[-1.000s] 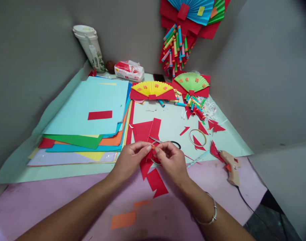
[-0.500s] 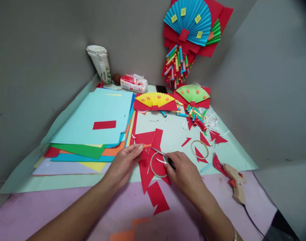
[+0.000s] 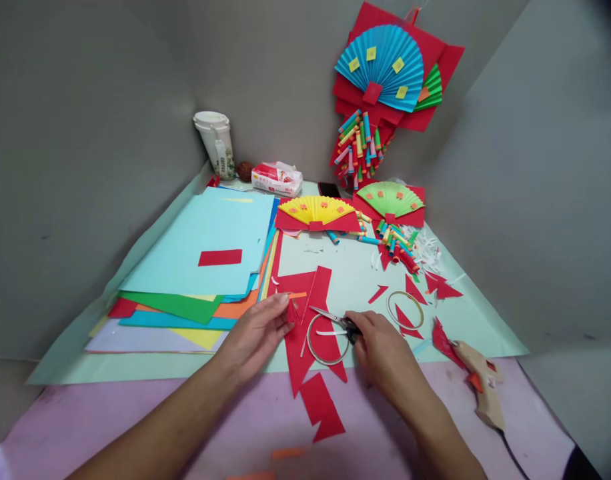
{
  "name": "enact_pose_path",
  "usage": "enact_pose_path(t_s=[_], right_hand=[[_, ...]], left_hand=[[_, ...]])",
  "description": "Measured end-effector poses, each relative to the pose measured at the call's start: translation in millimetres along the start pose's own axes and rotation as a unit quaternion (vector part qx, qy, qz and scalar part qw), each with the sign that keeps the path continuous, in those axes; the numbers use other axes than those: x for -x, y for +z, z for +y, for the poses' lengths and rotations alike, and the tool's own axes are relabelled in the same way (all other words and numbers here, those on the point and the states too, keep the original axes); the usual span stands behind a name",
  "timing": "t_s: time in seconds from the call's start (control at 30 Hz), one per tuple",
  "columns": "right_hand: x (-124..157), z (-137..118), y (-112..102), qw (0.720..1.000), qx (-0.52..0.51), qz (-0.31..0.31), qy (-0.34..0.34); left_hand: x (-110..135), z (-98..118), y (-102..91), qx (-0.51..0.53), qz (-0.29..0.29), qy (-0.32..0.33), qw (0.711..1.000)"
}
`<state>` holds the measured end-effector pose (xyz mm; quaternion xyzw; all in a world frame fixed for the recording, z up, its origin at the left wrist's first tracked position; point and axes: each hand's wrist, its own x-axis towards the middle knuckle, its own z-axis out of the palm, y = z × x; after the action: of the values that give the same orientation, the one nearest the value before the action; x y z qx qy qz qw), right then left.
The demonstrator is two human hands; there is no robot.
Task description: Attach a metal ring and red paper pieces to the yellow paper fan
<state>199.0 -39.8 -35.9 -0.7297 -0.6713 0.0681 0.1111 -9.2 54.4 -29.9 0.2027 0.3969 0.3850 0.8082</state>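
My left hand (image 3: 263, 330) pinches a narrow orange paper strip (image 3: 298, 295) between thumb and fingers, its free end pointing right. In my right hand (image 3: 380, 343) is a pair of scissors (image 3: 330, 315), their tips a little below and to the right of the strip, apart from it. The scissor blades pass over the upper part of a tape ring (image 3: 310, 350), and a white paper sliver (image 3: 328, 333) shows within that ring. Under both hands lie cut pieces of red paper (image 3: 298, 363). Some thin clear or red scraps by my left fingers are too small to make out.
Coloured sheets (image 3: 185, 233) are stacked at left. Yellow (image 3: 318, 210) and green (image 3: 390, 199) paper fans lie at the back, near paper tubes (image 3: 398, 243). A second tape ring (image 3: 422, 313) and glue gun (image 3: 480, 377) are at right. A cup (image 3: 216, 147) stands behind.
The scissors have drawn slightly away from the orange strip, down and to the right. My left hand keeps its pinch on the strip. The whole view has shifted a little.
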Motion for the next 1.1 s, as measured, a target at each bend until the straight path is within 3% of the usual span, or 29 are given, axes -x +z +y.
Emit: enact_pose_path(t_s=[0.17,0.3,0.43,0.53,0.7,1.1], right_hand=[[-0.7,5.0,-4.1,1.000,-0.018,-0.017,0.011],[1.2,7.2,-11.9,0.986,-0.162,0.013,0.032],[5.6,-3.9,-20.6,0.926,-0.371,-0.047,0.044],[8.1,-18.0,-22.2,0.887,-0.448,-0.102,0.038],[9.0,-30.3,-15.6,0.883,-0.457,-0.107,0.014],[8.4,-29.4,-10.6,0.890,-0.443,-0.104,0.020]], left_hand=[[-0.2,1.1,0.0,0.010,-0.003,0.004,1.000],[0.4,3.9,-0.2,0.023,0.001,0.013,1.000],[0.7,5.3,-0.2,0.025,-0.014,0.026,0.999],[0.4,5.5,-0.3,0.036,-0.015,0.031,0.999],[0.4,6.5,0.2,0.058,-0.014,0.035,0.998],[-2.4,1.9,-1.3,0.062,-0.008,0.049,0.997]])
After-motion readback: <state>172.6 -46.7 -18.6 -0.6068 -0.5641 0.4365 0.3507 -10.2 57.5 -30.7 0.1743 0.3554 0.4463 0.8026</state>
